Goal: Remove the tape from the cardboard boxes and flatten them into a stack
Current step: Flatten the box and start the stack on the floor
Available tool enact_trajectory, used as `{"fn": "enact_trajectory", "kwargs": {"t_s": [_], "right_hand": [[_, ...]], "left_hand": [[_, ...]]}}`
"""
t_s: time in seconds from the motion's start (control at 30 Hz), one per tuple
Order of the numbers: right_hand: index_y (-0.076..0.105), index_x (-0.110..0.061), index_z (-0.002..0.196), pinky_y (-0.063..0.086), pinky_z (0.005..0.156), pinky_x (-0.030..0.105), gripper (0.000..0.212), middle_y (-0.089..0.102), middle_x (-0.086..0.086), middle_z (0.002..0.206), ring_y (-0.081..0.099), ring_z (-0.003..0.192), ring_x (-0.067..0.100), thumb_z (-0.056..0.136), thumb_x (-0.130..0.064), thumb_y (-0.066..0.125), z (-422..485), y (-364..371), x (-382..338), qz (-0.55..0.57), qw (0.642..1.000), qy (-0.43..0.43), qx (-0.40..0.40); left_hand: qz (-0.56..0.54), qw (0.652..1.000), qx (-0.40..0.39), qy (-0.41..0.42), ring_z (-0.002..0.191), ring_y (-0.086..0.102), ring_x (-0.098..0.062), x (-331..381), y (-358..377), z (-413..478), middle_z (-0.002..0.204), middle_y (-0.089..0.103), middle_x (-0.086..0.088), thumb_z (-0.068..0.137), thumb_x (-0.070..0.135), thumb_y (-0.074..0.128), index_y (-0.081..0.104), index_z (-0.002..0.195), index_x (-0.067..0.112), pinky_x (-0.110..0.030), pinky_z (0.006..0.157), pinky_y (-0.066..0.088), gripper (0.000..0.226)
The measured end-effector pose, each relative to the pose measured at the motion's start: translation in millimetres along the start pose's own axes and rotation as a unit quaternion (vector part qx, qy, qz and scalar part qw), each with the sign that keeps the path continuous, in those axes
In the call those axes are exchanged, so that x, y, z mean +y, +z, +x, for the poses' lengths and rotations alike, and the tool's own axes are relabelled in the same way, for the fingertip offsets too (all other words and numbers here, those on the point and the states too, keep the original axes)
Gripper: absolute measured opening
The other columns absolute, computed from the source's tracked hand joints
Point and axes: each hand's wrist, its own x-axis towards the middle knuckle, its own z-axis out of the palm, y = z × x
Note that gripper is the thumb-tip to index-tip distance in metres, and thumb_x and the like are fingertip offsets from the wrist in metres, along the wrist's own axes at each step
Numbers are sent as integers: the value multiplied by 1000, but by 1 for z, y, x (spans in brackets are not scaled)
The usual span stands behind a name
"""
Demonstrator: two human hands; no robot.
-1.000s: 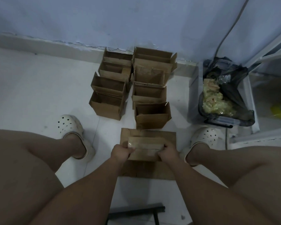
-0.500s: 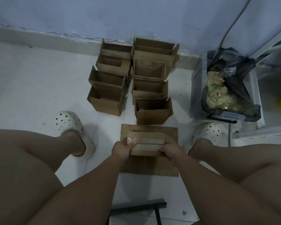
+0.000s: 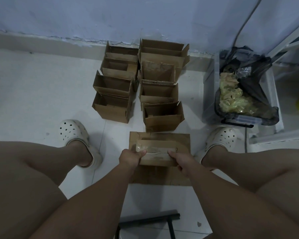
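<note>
I hold a small brown cardboard box [image 3: 156, 155] in front of me, its taped side up. A strip of clear tape [image 3: 155, 150] runs along its middle seam. My left hand [image 3: 130, 156] grips the box's left end, thumb on top near the tape's end. My right hand [image 3: 179, 160] grips the right end the same way. Under the box a flattened cardboard sheet [image 3: 181, 140] lies on the white floor. Beyond it several open cardboard boxes [image 3: 163, 116] stand in two rows reaching to the wall.
A clear bin [image 3: 212, 94] lined with a black bag holds crumpled tape at the right. Past it stands a white shelf frame [image 3: 283, 135]. My feet in white clogs [image 3: 72, 131] flank the sheet. A black bar [image 3: 148, 219] lies near my knees.
The view tilted slightly, so the boxes sit a little higher in frame. My hands keep their hold on the taped box, thumbs shifted a bit along its top.
</note>
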Motion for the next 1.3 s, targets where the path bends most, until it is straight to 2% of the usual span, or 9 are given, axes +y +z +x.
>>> {"fn": "enact_trajectory", "kwargs": {"t_s": [0.13, 0.23, 0.33, 0.5, 0.67, 0.8, 1.0, 1.1, 1.3], "right_hand": [[53, -1, 124, 37, 61, 26, 57, 53, 4, 96, 47, 84, 19, 83, -35, 72, 2, -1, -1, 1, 1000, 4, 0], [55, -1, 122, 41, 68, 29, 54, 53, 4, 94, 49, 88, 21, 82, -33, 73, 3, -2, -1, 6, 1000, 10, -2], [56, 0, 120, 39, 61, 25, 53, 51, 2, 85, 47, 75, 17, 81, -31, 74, 4, -2, 0, 15, 1000, 14, -6], [57, 0, 118, 38, 58, 25, 50, 52, 3, 84, 46, 72, 15, 81, -28, 74, 8, -2, -1, 19, 1000, 16, -18], [57, 0, 115, 49, 83, 32, 46, 58, 8, 102, 54, 93, 22, 82, -26, 74, 6, 2, 0, 42, 999, 7, -10], [54, -6, 97, 40, 59, 23, 30, 51, 3, 83, 48, 73, 15, 83, -24, 73, -2, 0, -2, 62, 998, 19, -27], [48, -10, 77, 37, 56, 22, 34, 46, 1, 74, 42, 64, 13, 81, -30, 75, -4, -1, -2, 30, 1000, -2, -2], [44, -13, 70, 41, 65, 27, 39, 45, 1, 73, 41, 63, 13, 78, -33, 77, -2, -1, -1, 11, 999, -17, 28], [51, -11, 71, 34, 53, 20, 29, 49, 0, 71, 44, 64, 10, 81, -25, 74, -5, -5, -3, 61, 997, 23, -44]], "left_hand": [[26, 999, 8, 17, 92, 62, -31, -2, 0, 0, 92, 63, -15, 80, 44, 72, 63, 101, -4, -31, 73, 45, 53], [23, 999, 3, 33, 82, 61, -27, -4, -2, -1, 75, 58, -8, 81, 42, 71, 64, 90, -3, -28, 65, 42, 47], [21, 999, 1, 44, 79, 61, -26, -6, -3, -1, 75, 60, -9, 82, 41, 71, 63, 84, -2, -30, 67, 44, 44], [24, 998, 21, 61, 86, 57, -26, -5, 1, -2, 84, 58, -8, 84, 40, 69, 57, 93, 4, -32, 74, 42, 39], [21, 998, 21, 55, 87, 53, -23, -4, 1, -2, 85, 55, -5, 84, 40, 69, 51, 94, 8, -33, 74, 41, 38], [15, 998, 10, 53, 89, 55, -25, -4, 1, -2, 86, 54, -6, 84, 39, 70, 52, 95, 8, -34, 77, 45, 38], [23, 998, 16, 61, 88, 55, -25, -5, 2, -3, 86, 54, -6, 85, 40, 68, 49, 93, 10, -34, 76, 45, 37], [28, 997, 24, 64, 85, 53, -22, -6, 3, -4, 85, 52, -4, 86, 42, 65, 47, 94, 12, -31, 72, 41, 35], [27, 997, 26, 60, 86, 52, -22, -6, 3, -3, 83, 51, -1, 86, 41, 66, 47, 93, 14, -30, 71, 41, 34]]}}
